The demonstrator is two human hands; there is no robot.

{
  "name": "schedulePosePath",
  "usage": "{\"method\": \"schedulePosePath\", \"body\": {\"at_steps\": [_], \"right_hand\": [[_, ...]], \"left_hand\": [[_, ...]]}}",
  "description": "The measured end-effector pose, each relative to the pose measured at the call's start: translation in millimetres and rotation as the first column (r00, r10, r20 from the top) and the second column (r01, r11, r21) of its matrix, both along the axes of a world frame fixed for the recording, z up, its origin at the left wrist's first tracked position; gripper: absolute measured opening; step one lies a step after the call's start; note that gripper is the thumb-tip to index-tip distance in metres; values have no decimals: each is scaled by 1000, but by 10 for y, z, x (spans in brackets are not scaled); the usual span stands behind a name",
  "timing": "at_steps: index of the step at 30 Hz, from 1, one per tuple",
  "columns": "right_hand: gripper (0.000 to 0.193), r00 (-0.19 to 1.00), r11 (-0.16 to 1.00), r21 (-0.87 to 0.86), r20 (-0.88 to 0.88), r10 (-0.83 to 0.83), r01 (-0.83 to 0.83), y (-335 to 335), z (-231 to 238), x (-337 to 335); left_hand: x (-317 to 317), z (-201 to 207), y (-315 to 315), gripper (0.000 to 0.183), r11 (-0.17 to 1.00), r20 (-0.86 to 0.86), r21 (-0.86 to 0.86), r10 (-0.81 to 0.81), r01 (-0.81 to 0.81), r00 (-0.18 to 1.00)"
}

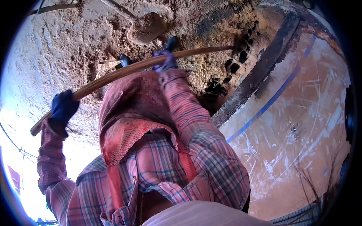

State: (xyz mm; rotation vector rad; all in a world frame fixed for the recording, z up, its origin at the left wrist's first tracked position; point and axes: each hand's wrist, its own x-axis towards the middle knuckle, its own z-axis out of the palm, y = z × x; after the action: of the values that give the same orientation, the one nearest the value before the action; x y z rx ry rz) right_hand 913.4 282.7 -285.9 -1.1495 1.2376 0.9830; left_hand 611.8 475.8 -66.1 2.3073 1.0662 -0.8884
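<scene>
Well, a long wooden pole (113,77) like this should be easiest to steer with both hands well apart and a firm grip. The gloved left hand (65,107) has its fingers curled tight round the pole, close to the near end. The gloved right hand (165,62) has its fingers wrapped round it too, farther along. It would be smart to keep the pole from bumping the dark boots (172,43). The pole is brown and plain, and looks bent, though the camera may do that. It slants over the crumbly ground (85,43), with its far end beside some dark holes (234,68). I can't tell what is fixed there.
</scene>
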Motion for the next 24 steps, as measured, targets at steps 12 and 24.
{"method": "schedulePosePath", "body": {"at_steps": [12,24], "right_hand": [[10,953,959,234,217,-213,161,-858,-33,1349],[14,930,993,-65,362,-69,99,-540,-306,3528]], "left_hand": [[402,-316,-28,34,987,28,-62,-144,145,989],[2906,-502,369,17,976,220,-132,-143,175,965]]}}
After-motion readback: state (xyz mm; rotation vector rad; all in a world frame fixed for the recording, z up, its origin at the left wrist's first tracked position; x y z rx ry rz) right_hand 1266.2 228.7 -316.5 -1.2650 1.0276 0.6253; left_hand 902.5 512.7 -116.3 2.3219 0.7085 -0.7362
